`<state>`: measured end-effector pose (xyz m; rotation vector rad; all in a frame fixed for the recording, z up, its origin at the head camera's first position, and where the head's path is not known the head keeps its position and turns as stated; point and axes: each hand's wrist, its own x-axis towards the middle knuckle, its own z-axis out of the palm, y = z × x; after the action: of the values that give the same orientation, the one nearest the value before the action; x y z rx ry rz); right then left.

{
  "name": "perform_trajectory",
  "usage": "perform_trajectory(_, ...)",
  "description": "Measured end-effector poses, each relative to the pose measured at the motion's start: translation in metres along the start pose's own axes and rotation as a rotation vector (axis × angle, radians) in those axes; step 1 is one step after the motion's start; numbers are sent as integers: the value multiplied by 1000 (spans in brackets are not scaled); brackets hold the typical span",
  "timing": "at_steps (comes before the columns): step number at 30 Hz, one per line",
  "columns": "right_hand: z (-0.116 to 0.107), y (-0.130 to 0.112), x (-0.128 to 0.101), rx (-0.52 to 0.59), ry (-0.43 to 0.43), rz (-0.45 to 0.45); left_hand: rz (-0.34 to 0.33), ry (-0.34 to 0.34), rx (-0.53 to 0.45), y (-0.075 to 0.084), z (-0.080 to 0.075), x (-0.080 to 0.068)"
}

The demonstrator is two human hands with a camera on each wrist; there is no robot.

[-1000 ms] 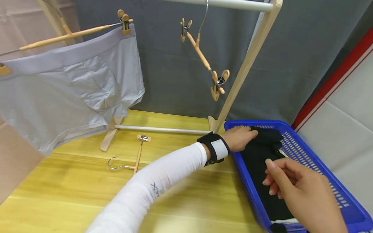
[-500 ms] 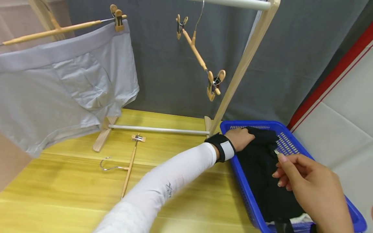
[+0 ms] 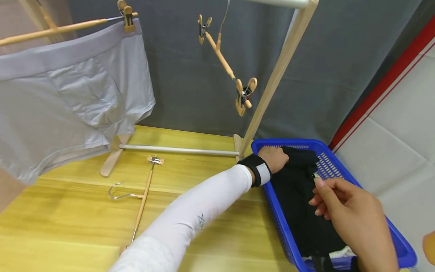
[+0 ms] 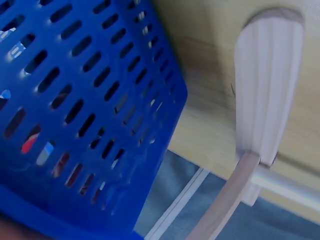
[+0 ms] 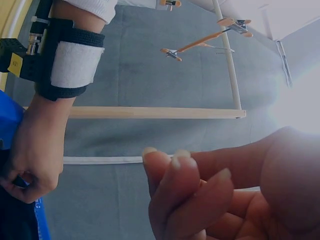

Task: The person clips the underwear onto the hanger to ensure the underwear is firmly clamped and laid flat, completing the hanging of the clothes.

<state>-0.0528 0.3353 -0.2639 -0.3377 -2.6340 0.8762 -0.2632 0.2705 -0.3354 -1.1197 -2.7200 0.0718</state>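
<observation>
My left hand (image 3: 274, 158) reaches into the far end of a blue basket (image 3: 276, 211) and grips the edge of a black garment (image 3: 302, 219). The right wrist view also shows this left hand (image 5: 37, 150), fingers curled on the dark cloth. A small white tag (image 3: 316, 175) shows on the garment, just past my right fingertips. My right hand (image 3: 353, 215) hovers over the basket, its fingers loosely curled with the thumb near the index finger. Nothing is seen between the tips of the right hand (image 5: 215, 195). The garment's exact kind is hidden by its folds.
Light grey boxer briefs (image 3: 88, 90) hang from a clip hanger at the left. A bare clip hanger (image 3: 221, 56) hangs from the wooden rack (image 3: 278, 75). Another hanger (image 3: 145, 196) lies on the yellow table (image 3: 68, 226). A white wall (image 3: 401, 124) stands at the right.
The head view has shifted, so the scene slides left. My left hand stays at the garment's far edge. My right hand has stayed over the basket, moving slightly toward the tag.
</observation>
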Motion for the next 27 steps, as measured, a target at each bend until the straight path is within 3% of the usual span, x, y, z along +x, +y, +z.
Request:
perform_trajectory(4,-2,0,1,-14,0,-11,-6,-23,72,1,-3,-2)
perform_trajectory(11,-3,-3,-1,-16,-16,-11,-168,-29,-105,-2,-9,-7)
perform_trajectory(17,-5,-4,1,-52,-26,-39,-259,-75,-205,-4,-19,-4)
perform_trajectory(19,-3,-3,2,-38,-34,-51,-251,-98,-249,-8,-22,-3)
perform_trajectory(22,0,0,7,-23,-53,-57,-183,-120,-314,-15,-25,-3)
perform_trajectory(27,2,7,17,-33,-50,-55,-45,-97,-536,-26,-24,-2)
